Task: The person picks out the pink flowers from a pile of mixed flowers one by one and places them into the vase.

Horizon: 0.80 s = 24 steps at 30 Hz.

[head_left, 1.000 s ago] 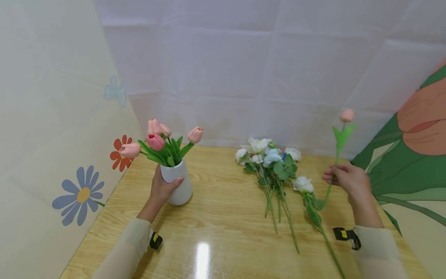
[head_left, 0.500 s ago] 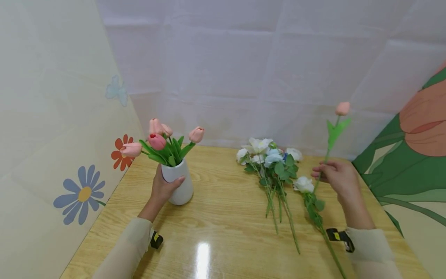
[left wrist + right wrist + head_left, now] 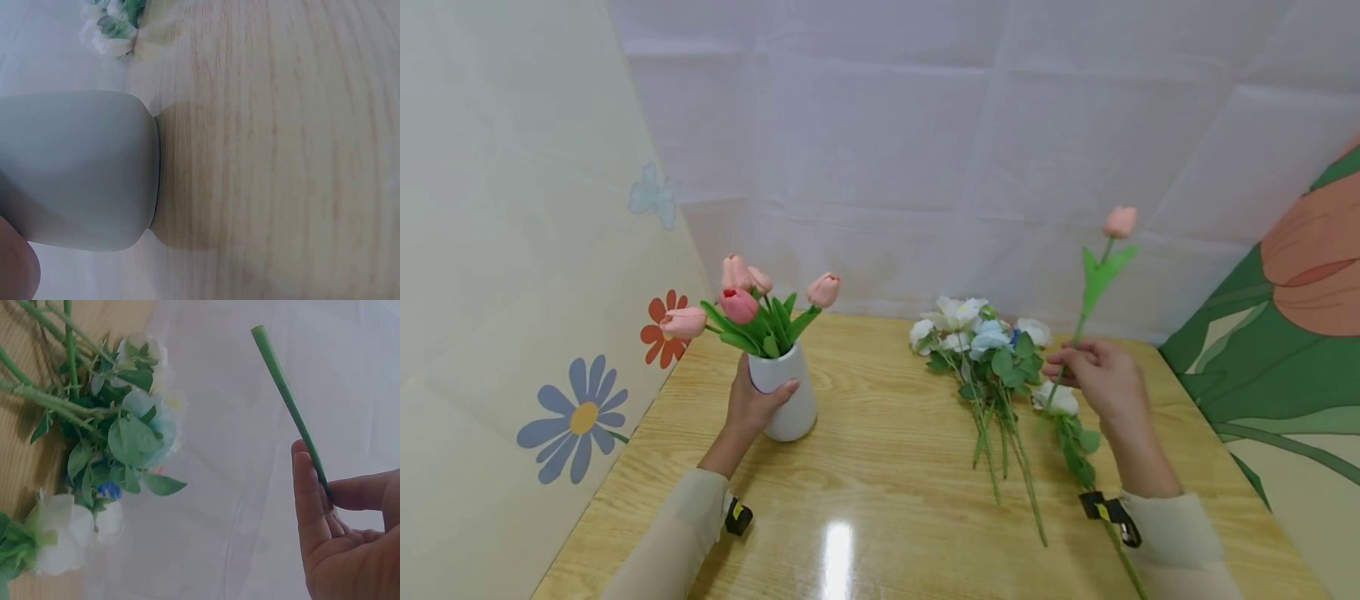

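Note:
A white vase [image 3: 790,396] stands on the table at the left, several pink tulips [image 3: 738,306] spreading from its mouth. Around its near left side my left hand [image 3: 754,407] grips it, thumb across the front. In the left wrist view the vase's base [image 3: 94,169] meets the wood, and only a fingertip shows. On the right, my right hand [image 3: 1105,379] pinches the stem of a single pink tulip [image 3: 1120,222], held upright with a slight tilt above the table. The right wrist view shows the lower stem [image 3: 284,390] between thumb and fingers.
Several white and blue flowers [image 3: 988,340] lie in a bunch at the table's middle right. A long-stemmed white rose [image 3: 1060,400] lies beside them, partly under my right hand and arm. A pale cloth [image 3: 880,150] hangs behind the table [image 3: 865,467].
My right hand has moved left with the tulip, now over the white rose, and the bloom has risen a little. The left hand and the vase have stayed in place.

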{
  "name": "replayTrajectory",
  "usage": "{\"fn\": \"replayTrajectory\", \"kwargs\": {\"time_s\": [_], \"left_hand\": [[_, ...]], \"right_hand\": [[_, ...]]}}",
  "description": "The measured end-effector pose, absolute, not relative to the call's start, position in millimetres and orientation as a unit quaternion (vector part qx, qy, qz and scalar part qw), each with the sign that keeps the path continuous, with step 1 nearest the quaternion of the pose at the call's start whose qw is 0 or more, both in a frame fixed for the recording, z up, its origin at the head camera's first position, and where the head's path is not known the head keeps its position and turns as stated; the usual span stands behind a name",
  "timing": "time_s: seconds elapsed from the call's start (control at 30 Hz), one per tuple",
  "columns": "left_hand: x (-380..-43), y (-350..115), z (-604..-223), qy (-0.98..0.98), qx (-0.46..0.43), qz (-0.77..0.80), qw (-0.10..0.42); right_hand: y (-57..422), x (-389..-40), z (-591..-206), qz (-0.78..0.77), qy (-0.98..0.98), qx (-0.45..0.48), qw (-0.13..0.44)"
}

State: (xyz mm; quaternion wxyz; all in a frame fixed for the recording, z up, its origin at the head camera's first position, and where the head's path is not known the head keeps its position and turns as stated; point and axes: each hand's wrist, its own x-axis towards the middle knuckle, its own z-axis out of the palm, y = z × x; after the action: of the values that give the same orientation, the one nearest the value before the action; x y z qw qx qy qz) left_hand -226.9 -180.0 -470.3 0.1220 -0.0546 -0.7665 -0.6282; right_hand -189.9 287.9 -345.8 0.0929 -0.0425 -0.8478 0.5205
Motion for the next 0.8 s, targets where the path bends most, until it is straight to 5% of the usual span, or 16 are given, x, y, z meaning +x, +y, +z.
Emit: {"fn": "replayTrajectory", "kwargs": {"time_s": [0.8], "left_hand": [[-223.7,-179.6,-469.5,-0.764,-0.064,-0.628,0.134]], "right_hand": [[226.6,-179.7,-330.9,0.565,-0.817,0.020,0.109]]}}
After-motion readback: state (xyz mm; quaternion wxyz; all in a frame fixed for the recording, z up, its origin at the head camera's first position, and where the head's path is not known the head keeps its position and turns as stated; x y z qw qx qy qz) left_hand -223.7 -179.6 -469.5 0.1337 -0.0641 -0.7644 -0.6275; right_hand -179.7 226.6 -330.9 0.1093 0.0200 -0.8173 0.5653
